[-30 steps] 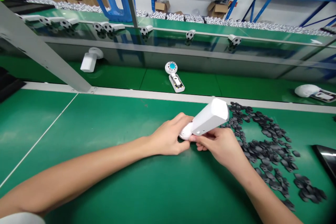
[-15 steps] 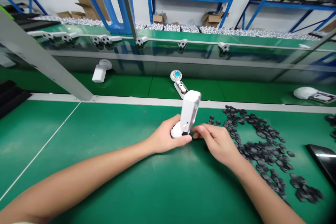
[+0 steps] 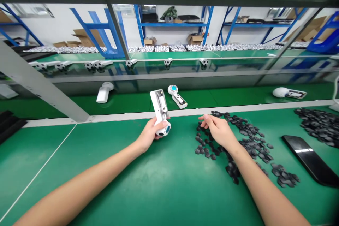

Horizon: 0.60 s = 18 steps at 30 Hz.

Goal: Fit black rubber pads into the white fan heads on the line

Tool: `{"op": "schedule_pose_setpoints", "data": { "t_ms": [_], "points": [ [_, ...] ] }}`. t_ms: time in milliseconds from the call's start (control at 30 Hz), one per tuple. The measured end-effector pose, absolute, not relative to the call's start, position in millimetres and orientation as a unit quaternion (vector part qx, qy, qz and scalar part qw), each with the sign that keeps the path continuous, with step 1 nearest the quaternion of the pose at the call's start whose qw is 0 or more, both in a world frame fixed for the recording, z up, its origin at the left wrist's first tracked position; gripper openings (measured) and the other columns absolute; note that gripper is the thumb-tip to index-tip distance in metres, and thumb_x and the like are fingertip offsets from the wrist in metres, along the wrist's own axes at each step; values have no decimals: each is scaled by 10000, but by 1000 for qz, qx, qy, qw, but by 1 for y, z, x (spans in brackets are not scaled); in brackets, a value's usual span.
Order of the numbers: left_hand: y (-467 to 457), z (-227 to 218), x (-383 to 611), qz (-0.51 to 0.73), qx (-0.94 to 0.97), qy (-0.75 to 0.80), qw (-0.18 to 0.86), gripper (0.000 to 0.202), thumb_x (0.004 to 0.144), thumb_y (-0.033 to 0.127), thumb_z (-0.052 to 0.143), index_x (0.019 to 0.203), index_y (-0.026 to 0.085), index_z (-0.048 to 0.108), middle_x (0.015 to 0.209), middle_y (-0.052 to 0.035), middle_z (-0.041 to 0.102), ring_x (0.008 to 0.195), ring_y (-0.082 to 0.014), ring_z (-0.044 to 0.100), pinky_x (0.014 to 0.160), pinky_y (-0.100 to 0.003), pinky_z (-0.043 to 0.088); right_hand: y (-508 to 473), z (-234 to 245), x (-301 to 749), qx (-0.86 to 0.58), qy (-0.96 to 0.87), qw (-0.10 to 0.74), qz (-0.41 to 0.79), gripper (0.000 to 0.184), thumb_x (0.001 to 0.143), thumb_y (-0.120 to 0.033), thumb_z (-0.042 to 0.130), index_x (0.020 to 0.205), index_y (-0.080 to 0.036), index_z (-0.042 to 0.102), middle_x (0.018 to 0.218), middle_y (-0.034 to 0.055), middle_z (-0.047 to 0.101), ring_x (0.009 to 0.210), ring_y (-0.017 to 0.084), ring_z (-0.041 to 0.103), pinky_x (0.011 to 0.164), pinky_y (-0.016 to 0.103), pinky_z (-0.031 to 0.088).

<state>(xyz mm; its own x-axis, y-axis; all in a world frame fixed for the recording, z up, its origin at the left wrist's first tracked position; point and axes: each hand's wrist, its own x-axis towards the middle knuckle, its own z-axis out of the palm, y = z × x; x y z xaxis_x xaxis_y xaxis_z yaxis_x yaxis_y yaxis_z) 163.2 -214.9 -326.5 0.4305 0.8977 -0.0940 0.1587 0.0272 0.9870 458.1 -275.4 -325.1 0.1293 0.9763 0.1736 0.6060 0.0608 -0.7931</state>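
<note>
My left hand [image 3: 151,132] grips a white handheld device [image 3: 159,104] by its round, football-patterned end. The handle points up and shows an open housing with parts inside. A blue disc shows on the round end, next to my thumb. To the right, my right hand [image 3: 219,131] hovers at the near side of many small black pieces [image 3: 250,144], its thumb and fingers drawn together. Whatever may be between those fingertips is too small to make out. Other loose black pieces [image 3: 205,150] lie just below that hand on the green work surface [image 3: 148,187].
Beyond the metal rail lie another opened device [image 3: 179,100], a white device [image 3: 103,93] and a device at right [image 3: 288,93]. A black flat object [image 3: 308,159] sits near another black heap [image 3: 321,125]. A slanted metal post [image 3: 53,88] stands at left.
The held device has moved left, away from my right hand, and turned so its open side faces me. My right hand is now over the black pieces. The view has tilted up.
</note>
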Motion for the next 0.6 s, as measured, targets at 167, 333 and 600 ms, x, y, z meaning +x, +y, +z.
{"op": "schedule_pose_setpoints", "data": {
  "t_ms": [167,333,600],
  "points": [
    [-141,-298,143,280,664,539,437,518,986,517,514,1388,191,494,949,-59,681,608,-142,605,447,-215,379,-278,-322,465,-660,-644,329,205,445,1045,-532,459,967,-222,767,849,27,779,632,187,634,607,296,429],
    [-64,-266,140,199,695,635,271,360,996,379,676,1263,141,642,1229,-101,671,1039,-246,687,877,-422,607,-276,-324,465,-646,-666,323,183,372,1028,-457,504,891,-229,764,830,22,768,716,196,659,664,290,431],
    [-43,-283,282,249,726,609,201,403,1009,363,663,1354,164,607,1368,-128,619,1175,-276,651,979,-495,580,-269,-330,478,-655,-682,305,117,324,1037,-384,517,961,-221,786,960,70,789,835,224,691,743,306,460]
  ]
}}
